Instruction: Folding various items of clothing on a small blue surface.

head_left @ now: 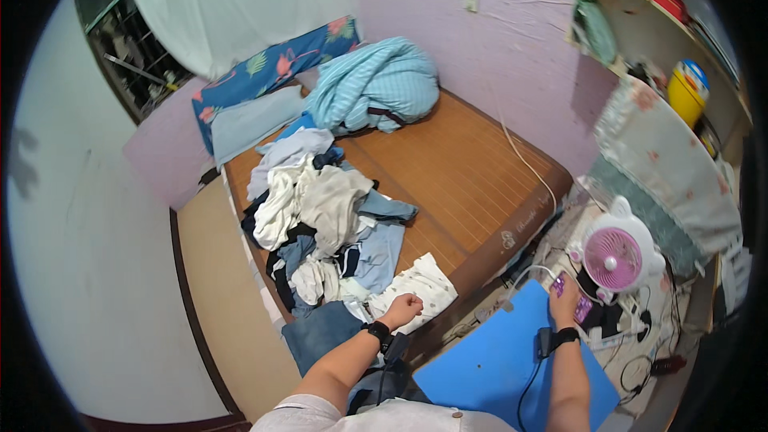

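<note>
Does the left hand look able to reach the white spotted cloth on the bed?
Most likely yes: the left hand appears directly over the white spotted cloth, and nothing visible blocks the way.

Fairly bright, even indoor light; window (132, 56) dark. Soft shadow on left wall (88, 272). Strong fisheye bend, black corners; centre reasonably sharp.

White cloth (428, 286) and purple patterned item (583, 309), one pair.
Cloth: small dark motifs, laid flat, creased, partly covered; lies left of the blue board (488, 356), apart from it. Item: bright purple, partly covered, kind unclear; just beside the board's far corner, on its right.
</note>
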Available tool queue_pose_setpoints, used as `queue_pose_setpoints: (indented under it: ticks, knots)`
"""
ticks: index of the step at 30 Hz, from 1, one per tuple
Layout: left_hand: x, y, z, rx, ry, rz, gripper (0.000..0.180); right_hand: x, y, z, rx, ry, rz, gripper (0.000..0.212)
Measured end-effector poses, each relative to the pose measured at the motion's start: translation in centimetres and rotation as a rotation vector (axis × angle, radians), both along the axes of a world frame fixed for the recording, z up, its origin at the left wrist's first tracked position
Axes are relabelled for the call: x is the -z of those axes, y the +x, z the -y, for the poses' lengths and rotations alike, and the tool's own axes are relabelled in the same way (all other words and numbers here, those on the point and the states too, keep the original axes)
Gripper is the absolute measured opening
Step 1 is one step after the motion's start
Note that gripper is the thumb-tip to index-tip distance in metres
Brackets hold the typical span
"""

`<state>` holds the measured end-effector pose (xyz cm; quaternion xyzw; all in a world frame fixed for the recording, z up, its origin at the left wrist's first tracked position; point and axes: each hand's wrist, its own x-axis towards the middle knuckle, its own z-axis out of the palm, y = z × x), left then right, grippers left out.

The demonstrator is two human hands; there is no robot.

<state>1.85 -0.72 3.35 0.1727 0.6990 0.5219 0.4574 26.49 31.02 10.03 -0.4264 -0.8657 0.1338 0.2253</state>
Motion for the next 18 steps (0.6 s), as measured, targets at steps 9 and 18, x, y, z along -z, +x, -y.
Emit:
queue_pose_setpoints:
  ticks: [9, 18]
  knots:
    - [10.4, -16.5, 9.6, -0.656, -0.032, 0.023, 0.018, 6.8, -21.4, 14.9, -0.590, -0.270, -0.031, 0.019]
    - [10.2, -27.6, 7.2, -0.882, -0.496, -0.489, 0.051, 13.3, -25.3, 20.0, -0.603, -0.821, 0.100, 0.018]
